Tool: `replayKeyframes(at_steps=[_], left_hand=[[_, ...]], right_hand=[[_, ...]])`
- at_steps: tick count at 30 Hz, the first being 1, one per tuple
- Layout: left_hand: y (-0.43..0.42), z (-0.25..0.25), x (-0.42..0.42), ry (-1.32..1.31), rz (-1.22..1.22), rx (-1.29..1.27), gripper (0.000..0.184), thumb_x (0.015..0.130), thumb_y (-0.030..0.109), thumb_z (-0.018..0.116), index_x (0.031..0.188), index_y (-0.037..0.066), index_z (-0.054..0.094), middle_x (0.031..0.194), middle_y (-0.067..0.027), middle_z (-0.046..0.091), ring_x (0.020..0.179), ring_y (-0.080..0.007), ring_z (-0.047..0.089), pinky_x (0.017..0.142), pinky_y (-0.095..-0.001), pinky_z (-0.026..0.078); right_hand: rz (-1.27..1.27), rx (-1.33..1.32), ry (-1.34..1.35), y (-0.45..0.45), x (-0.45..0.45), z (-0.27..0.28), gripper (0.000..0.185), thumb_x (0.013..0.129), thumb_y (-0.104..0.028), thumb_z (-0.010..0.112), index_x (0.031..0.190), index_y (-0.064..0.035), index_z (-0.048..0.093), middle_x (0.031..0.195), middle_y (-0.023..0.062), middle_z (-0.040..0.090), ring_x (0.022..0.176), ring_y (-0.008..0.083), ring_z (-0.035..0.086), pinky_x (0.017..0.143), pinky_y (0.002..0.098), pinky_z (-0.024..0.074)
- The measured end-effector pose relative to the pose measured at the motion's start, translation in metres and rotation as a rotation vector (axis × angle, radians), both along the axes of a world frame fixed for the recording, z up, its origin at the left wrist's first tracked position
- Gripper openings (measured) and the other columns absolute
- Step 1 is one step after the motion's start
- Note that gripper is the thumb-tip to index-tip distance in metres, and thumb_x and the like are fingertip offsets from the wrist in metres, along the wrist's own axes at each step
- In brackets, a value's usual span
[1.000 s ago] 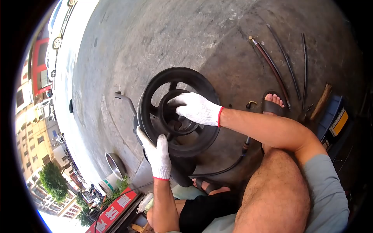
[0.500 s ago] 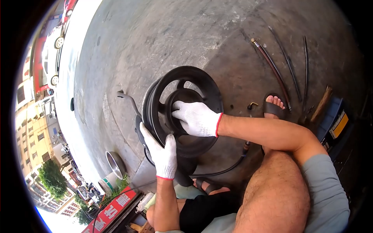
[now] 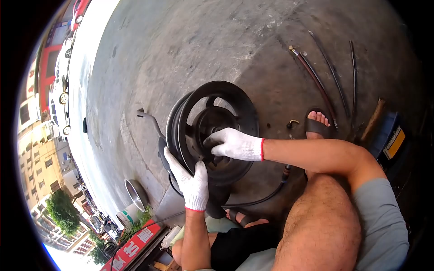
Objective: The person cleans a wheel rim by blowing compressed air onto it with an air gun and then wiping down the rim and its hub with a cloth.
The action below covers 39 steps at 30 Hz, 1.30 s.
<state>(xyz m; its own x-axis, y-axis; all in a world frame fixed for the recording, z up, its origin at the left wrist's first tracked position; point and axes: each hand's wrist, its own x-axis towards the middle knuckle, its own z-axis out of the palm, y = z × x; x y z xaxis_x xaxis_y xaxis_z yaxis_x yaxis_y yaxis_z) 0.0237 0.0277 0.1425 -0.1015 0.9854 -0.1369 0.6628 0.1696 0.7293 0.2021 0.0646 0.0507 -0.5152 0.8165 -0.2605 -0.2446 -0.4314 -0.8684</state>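
A black motorcycle wheel rim, bare of any tyre, stands tilted in front of me with its hub facing up. My left hand, in a white knit glove, grips the near-left edge of the rim, fingers along the outside and thumb toward the inner side. My right hand, gloved the same way, is at the hub with fingers curled together. Whatever its fingertips may hold is hidden. A bent grey metal bar sticks out beyond the rim's left side.
Hoses lie on the concrete floor at the upper right. A small brass-coloured valve piece is near my sandalled foot. A blue box stands at right, a metal bowl at left. A black air hose runs below the rim.
My right hand has drawn back slightly to the right and down, uncovering more of the hub. The left hand keeps its grip on the rim, which has shifted slightly.
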Motion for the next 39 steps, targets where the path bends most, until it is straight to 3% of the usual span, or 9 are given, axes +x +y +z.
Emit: replayKeyframes(at_steps=[2, 7, 13, 16, 19, 23, 29, 33, 39], left_hand=[[0.0, 0.005, 0.005, 0.089, -0.035, 0.01, 0.097, 0.08, 0.005, 0.067, 0.163, -0.003, 0.016, 0.164, -0.0247, 0.028, 0.153, -0.0357, 0.027, 0.126, -0.0414, 0.021], [0.0, 0.015, 0.018, 0.238, -0.129, 0.043, 0.096, 0.08, 0.003, 0.059, 0.164, -0.002, 0.015, 0.166, -0.0212, 0.026, 0.154, -0.031, 0.025, 0.126, -0.0401, 0.02], [-0.001, 0.013, 0.026, 0.274, -0.173, 0.081, 0.096, 0.079, 0.003, 0.059, 0.164, -0.002, 0.016, 0.165, -0.0215, 0.027, 0.154, -0.0314, 0.027, 0.126, -0.0406, 0.02], [0.001, 0.013, 0.026, 0.233, -0.145, 0.046, 0.096, 0.079, 0.003, 0.059, 0.164, 0.0, 0.015, 0.163, -0.0215, 0.028, 0.152, -0.0303, 0.03, 0.125, -0.0402, 0.022], [0.002, 0.011, 0.025, 0.254, -0.136, 0.061, 0.096, 0.079, 0.002, 0.059, 0.164, 0.0, 0.015, 0.163, -0.0215, 0.029, 0.151, -0.0297, 0.031, 0.124, -0.0397, 0.023], [0.005, 0.007, 0.012, 0.182, -0.114, 0.054, 0.098, 0.078, 0.006, 0.067, 0.162, -0.003, 0.018, 0.163, -0.026, 0.029, 0.153, -0.0367, 0.028, 0.126, -0.0424, 0.02], [0.003, -0.002, 0.002, 0.067, -0.032, 0.028, 0.095, 0.081, 0.006, 0.065, 0.163, -0.002, 0.018, 0.166, -0.0242, 0.027, 0.155, -0.0347, 0.025, 0.126, -0.0406, 0.019], [0.005, 0.003, 0.005, 0.052, -0.026, 0.011, 0.095, 0.081, 0.006, 0.064, 0.163, -0.002, 0.017, 0.166, -0.024, 0.027, 0.155, -0.0346, 0.025, 0.126, -0.0406, 0.019], [0.004, 0.005, 0.006, 0.085, -0.032, 0.011, 0.096, 0.081, 0.006, 0.066, 0.163, -0.003, 0.017, 0.164, -0.0248, 0.028, 0.153, -0.0354, 0.028, 0.126, -0.0412, 0.02]], right_hand=[[0.012, 0.425, -0.248, -0.016, 0.001, -0.013, 0.037, 0.081, -0.012, 0.059, 0.114, 0.0015, 0.072, 0.102, 0.0282, 0.069, 0.097, 0.044, 0.067, 0.09, 0.0491, 0.0523], [0.292, 0.964, -0.903, -0.026, 0.034, -0.03, 0.026, 0.078, -0.007, 0.067, 0.103, -0.005, 0.069, 0.115, 0.0133, 0.062, 0.088, 0.0316, 0.07, 0.07, 0.0441, 0.0574], [0.145, 0.389, -0.534, -0.033, 0.011, -0.014, 0.048, 0.085, -0.003, 0.057, 0.133, -0.0023, 0.063, 0.123, 0.0186, 0.062, 0.107, 0.0355, 0.065, 0.093, 0.0402, 0.0534], [0.068, -0.476, 0.427, -0.022, 0.023, 0.022, 0.058, 0.086, -0.003, 0.057, 0.145, -0.0048, 0.057, 0.126, 0.0167, 0.061, 0.114, 0.0357, 0.063, 0.1, 0.0397, 0.0497], [0.013, 0.456, -0.171, -0.034, 0.012, -0.025, 0.06, 0.081, 0.0, 0.058, 0.14, -0.0049, 0.062, 0.125, 0.02, 0.062, 0.109, 0.0359, 0.065, 0.094, 0.0404, 0.0518], [0.261, 0.623, -0.719, -0.044, 0.028, -0.007, 0.06, 0.082, -0.001, 0.055, 0.142, -0.0063, 0.057, 0.129, 0.0194, 0.059, 0.109, 0.0391, 0.065, 0.094, 0.0445, 0.0545], [-0.222, 0.639, -0.34, -0.046, -0.012, -0.008, 0.05, 0.085, -0.005, 0.055, 0.135, -0.0036, 0.061, 0.14, 0.0178, 0.057, 0.114, 0.0384, 0.064, 0.095, 0.0437, 0.0548], [0.086, 0.686, -0.548, -0.035, 0.01, -0.015, 0.05, 0.085, -0.003, 0.053, 0.134, -0.0065, 0.063, 0.135, 0.0127, 0.06, 0.101, 0.0357, 0.069, 0.083, 0.0439, 0.058], [-0.24, 0.651, -0.437, -0.032, 0.027, -0.008, 0.025, 0.087, -0.004, 0.06, 0.107, -0.0044, 0.074, 0.105, 0.0112, 0.07, 0.096, 0.0346, 0.07, 0.083, 0.0423, 0.0571]])
